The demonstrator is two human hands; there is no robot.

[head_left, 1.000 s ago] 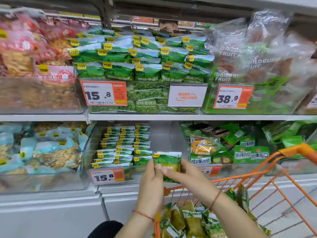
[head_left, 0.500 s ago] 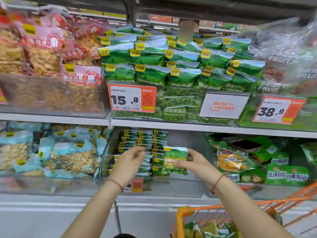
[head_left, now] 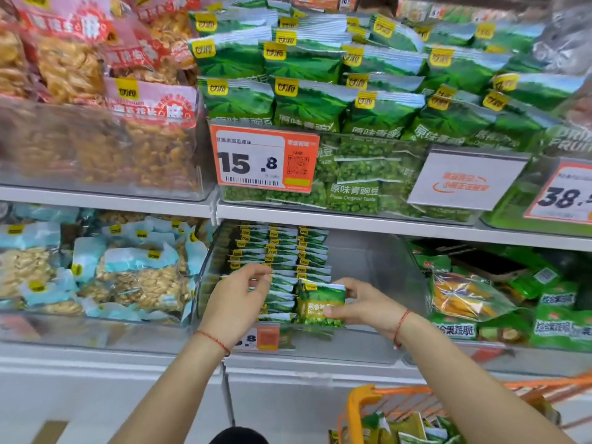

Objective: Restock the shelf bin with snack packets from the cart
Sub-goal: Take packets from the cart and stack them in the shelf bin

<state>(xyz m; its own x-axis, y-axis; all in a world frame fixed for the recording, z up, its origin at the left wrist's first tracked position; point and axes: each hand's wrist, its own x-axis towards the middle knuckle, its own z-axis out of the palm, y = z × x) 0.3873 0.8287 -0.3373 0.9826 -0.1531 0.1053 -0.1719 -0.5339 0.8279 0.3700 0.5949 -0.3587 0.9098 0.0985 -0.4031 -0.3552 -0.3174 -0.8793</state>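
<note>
Right hand grip pinches a green pea packet upright — aligning it with the shelf bin rows; left hand, fingers loosely curled, steadies neighbouring packets.

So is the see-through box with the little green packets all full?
No. The clear bin is part full: packet rows fill its left side, the right is bare.

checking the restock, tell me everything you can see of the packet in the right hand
The packet is a small glossy green pouch, plastic-looking film, with a pale top band, a yellow tag at its upper left corner and pale lettering across the middle. It stands upright, face toward the camera, at the front of the clear shelf bin, just right of the packed rows of packets. The right hand pinches its right edge, thumb on the face. The left hand is beside it and does not touch it.
</note>
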